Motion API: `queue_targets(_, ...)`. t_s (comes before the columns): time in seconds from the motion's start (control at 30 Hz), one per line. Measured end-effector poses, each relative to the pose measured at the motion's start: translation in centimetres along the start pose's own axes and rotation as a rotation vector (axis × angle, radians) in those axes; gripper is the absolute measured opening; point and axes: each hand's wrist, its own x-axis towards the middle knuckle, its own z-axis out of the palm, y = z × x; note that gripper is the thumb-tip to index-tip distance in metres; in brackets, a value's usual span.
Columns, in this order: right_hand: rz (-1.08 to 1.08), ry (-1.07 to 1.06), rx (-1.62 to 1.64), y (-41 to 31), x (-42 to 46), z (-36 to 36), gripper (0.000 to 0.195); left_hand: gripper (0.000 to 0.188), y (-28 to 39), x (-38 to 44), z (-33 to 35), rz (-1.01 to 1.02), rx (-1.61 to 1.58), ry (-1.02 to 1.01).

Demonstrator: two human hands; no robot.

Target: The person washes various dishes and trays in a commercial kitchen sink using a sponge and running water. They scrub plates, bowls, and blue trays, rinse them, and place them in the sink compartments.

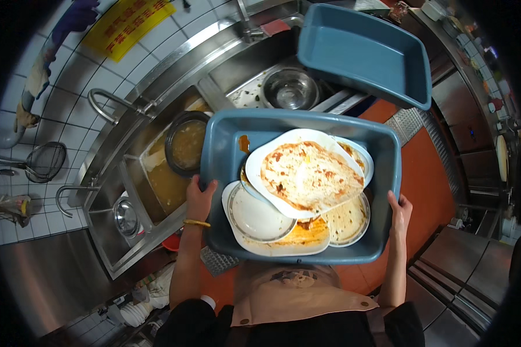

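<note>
Between my two hands is a blue-grey plastic tub [225, 126], held in front of my apron [282, 299]. My left hand [199, 200] grips its left rim, the thumb over the edge. On the opposite rim, my right hand [400, 212] has hold with its fingers mostly hidden behind the wall. Dirty dishes are piled inside: a large white plate [308, 173] smeared with reddish sauce lies on top, overlapping a round plate [260, 212] with a patterned rim. A sauce-stained plate [304, 236] and another round plate [347, 219] lie partly underneath. Brown liquid [244, 144] marks the tub floor.
A second blue tub [356, 52] rests at the sink's far right. The steel sink [208, 93] holds a metal bowl [291, 89], murky water [167, 182] and a black bowl [184, 145]. Curved faucets [113, 102] overhang it. Orange floor [430, 182] shows at right, beside steel cabinets [456, 260].
</note>
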Motion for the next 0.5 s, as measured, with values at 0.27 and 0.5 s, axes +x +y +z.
queue_targets(0.27,-0.123,0.031,-0.133,-3.1,1.5,0.8,0.032,0.024,1.0,-3.0,-1.4,0.014,-0.010,0.109)
queue_targets(0.5,-0.159,0.107,-0.319,-5.3,-0.5,2.0,0.038,0.042,2.1,-3.6,-2.7,0.174,0.089,0.141)
